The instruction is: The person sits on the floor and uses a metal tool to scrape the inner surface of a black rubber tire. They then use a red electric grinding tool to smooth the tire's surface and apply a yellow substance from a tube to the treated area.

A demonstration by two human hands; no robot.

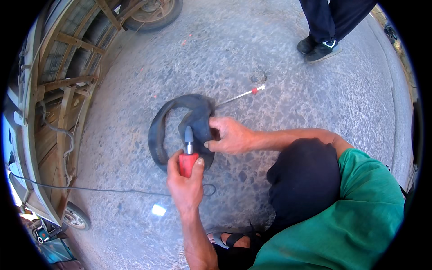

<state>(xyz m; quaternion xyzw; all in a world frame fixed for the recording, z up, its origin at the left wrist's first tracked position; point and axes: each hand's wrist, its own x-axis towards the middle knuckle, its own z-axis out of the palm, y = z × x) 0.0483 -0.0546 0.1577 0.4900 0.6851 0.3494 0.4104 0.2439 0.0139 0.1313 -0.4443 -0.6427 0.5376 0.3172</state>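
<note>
A black rubber inner tube [156, 135] lies in a loop on the ground in front of me. My left hand [186, 186] is closed around a red handheld rotary grinder [188, 164]. Its grey cone-shaped tip [189, 134] points away from me, over the tube's right part; whether it touches the rubber I cannot tell. At the tube's right side, my right hand [231, 136] pinches the rubber between thumb and fingers. Beyond that hand, a thin metal rod [238, 96] with a red piece near its far end extends from beside the tube.
A dark cable [112, 190] runs across the rough pavement from the left toward the grinder. Along the left stands a wooden-framed cart [67, 83] with wheels, one tyre [168, 18] at the top. Another person's shoes [321, 50] are at the far right. My sandalled foot [236, 240] is below.
</note>
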